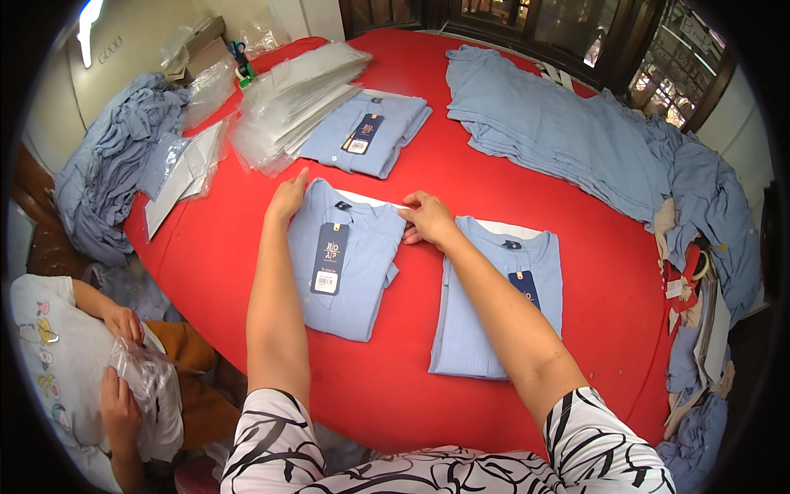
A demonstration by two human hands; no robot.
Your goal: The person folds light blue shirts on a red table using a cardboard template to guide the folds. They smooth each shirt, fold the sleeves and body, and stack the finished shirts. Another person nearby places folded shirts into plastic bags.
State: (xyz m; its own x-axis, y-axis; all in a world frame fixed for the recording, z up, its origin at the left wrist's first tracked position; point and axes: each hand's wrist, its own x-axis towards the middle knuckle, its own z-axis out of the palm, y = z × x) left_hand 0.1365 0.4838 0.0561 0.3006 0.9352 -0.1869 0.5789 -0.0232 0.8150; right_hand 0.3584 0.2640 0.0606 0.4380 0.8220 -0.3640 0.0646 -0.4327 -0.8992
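A folded light-blue shirt [362, 284] lies in front of me on the red table, with a dark hang tag [330, 257] on its chest and a white strip of backing behind its collar. My left hand [288, 198] is closed at its upper left shoulder, the fingers partly hidden. At the opposite shoulder, my right hand [429, 221] pinches the shirt's edge between thumb and fingers. Under my right forearm lies a second folded blue shirt [473, 329], its dark tag [524, 286] partly covered by the arm. Farther back sits another tagged folded shirt [395, 128].
Clear plastic bags [288, 103] are stacked at the back left of the red table [609, 305], near scissors [239, 62]. Loose blue garments [115, 156] heap at left. More blue shirts [559, 123] spread at far right. A co-worker's hands [123, 403] hold clear plastic at lower left.
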